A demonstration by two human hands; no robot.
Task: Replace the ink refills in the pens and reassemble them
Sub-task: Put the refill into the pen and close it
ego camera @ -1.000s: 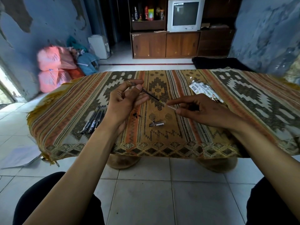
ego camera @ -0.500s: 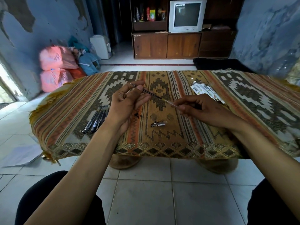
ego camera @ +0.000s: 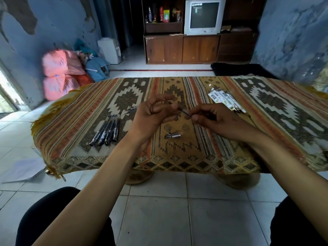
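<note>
At the centre of the frame your left hand [ego camera: 152,112] and right hand [ego camera: 213,119] each pinched one end of the thin dark ink refill [ego camera: 184,112], held above the patterned woven cloth on the surface [ego camera: 195,153]. It looked light, slim and bendable, best gripped near its ends. No containers showed: black capped pens [ego camera: 106,132] lay loose at left, packaged refills [ego camera: 225,100] at upper right.

Thin refill [ego camera: 184,111] between left hand [ego camera: 152,115] and right hand [ego camera: 213,119].

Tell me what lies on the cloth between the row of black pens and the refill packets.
Head view: a small silver-and-black pen cap, below both hands.
</note>
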